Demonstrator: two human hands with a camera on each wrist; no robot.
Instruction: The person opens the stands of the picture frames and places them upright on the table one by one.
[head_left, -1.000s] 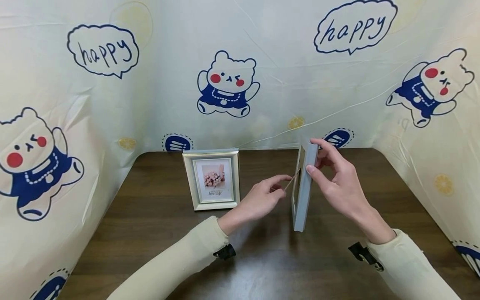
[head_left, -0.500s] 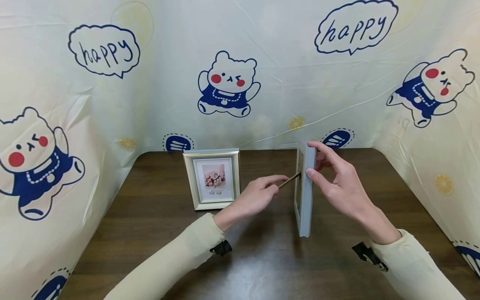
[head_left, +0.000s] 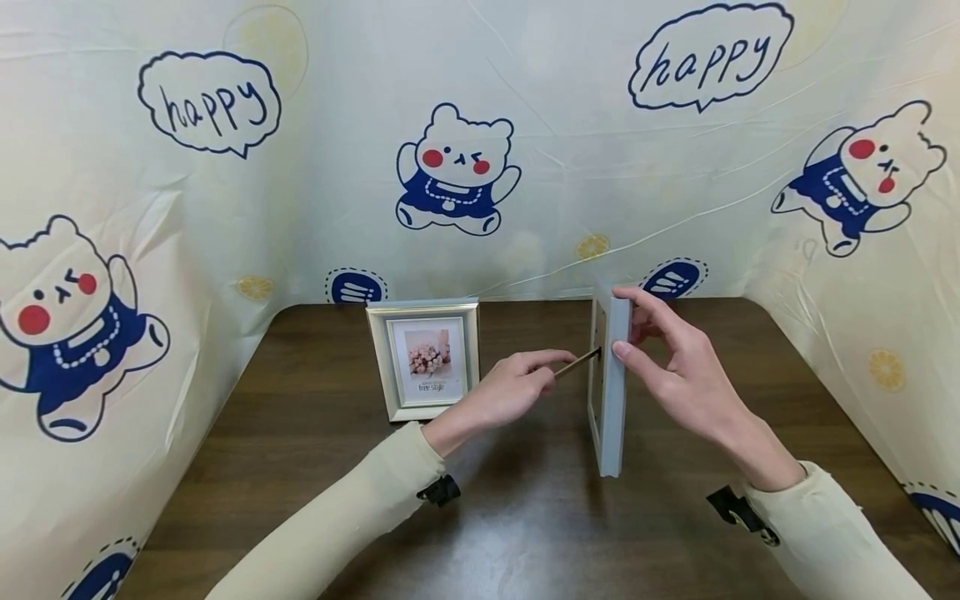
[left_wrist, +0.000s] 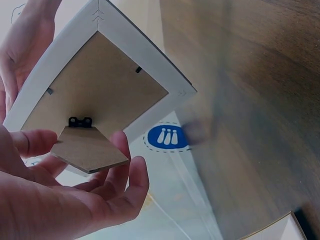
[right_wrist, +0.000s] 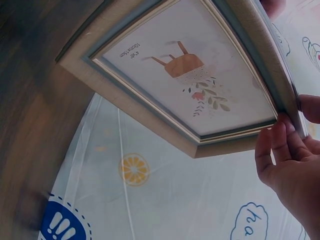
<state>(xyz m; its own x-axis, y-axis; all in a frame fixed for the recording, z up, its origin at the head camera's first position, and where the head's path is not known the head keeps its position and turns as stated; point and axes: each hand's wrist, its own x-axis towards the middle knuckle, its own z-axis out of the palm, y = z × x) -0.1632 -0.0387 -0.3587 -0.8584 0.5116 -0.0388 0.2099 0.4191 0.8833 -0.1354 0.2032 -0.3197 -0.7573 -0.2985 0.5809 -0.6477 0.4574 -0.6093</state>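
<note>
A picture frame (head_left: 616,400) stands upright and edge-on right of the table's middle. My right hand (head_left: 686,379) grips its upper side edge between thumb and fingers. My left hand (head_left: 504,390) pinches the easel stand (left_wrist: 90,149), which swings out from the brown backboard (left_wrist: 95,75) on a black hinge (left_wrist: 80,122). The thumb lies on one side of the stand, fingers on the other. In the right wrist view, the frame's front shows a print (right_wrist: 185,67) of an orange pot with leaves.
Another picture frame (head_left: 471,358), with a flower print, stands left of my left hand, whose forearm passes before its lower corner. A dark wooden table (head_left: 300,450) lies beneath. A patterned curtain (head_left: 570,167) encloses the back and sides.
The stand has swung farther out from the backboard as my left hand drew back to the left. The gripped frame has shifted slightly toward me and stands straighter.
</note>
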